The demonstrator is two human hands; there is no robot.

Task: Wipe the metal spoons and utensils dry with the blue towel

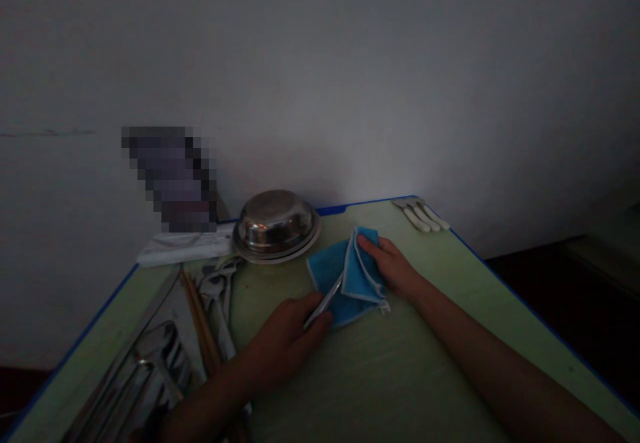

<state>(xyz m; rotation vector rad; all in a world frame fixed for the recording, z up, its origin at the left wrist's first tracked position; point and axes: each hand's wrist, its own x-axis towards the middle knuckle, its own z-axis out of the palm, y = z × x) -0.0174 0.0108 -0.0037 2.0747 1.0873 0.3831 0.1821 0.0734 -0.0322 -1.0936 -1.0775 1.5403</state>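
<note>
My left hand (295,336) is closed around the handle of a slim, shiny metal utensil (324,302). The utensil's far end runs into the folds of a blue cloth (367,270) with pale edging, so its kind is hidden. With fingers closed, my right hand (393,266) grips the upper right part of this cloth around the utensil's end. One flap of the cloth hangs out flat to the left and below, just over the pale green table (400,363).
Upturned metal bowls (277,223) stand at the back. To the left lie wooden chopsticks (200,323), metal spoons (215,290) and a cutlery tray (135,370). White-handled utensils (423,216) lie at the back right corner. Behind the white box (185,246) is a blurred-out object (175,180).
</note>
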